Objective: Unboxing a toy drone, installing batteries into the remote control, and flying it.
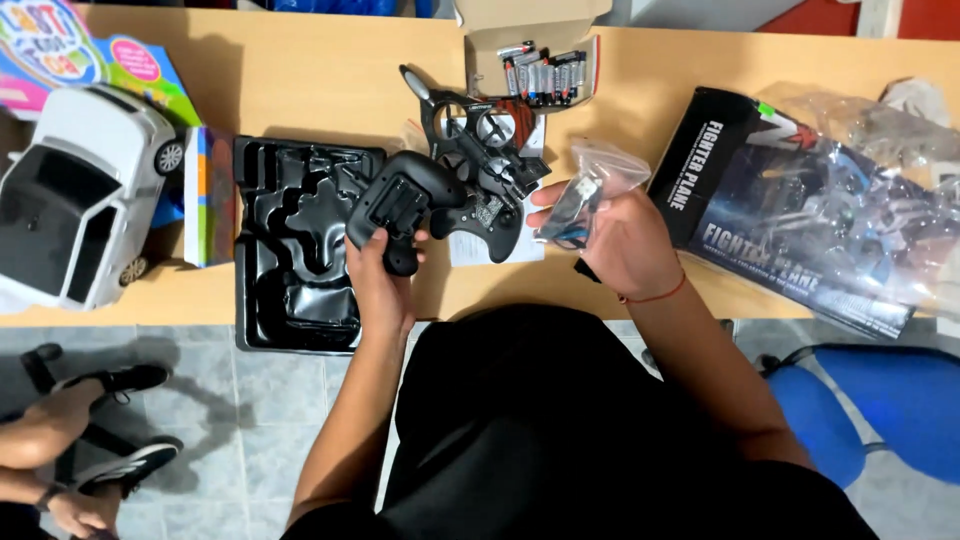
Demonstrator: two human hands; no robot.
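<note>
Wooden desk (300, 80) | left hand (385, 275) grips black controller (405, 205) | right hand (625, 240) pinches clear bag (590, 190) | risk: bag slipping, thin plastic

matt black plastic controller (400, 205), wooden table (300, 80)

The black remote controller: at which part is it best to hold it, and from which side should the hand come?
Probably by a lower handle. The black remote controller lies with its back up, and one handle sticks out toward the person. The left hand already wraps that handle from the near side. The wide body looks too bulky for one hand, and the drone crowds its far side.
</note>
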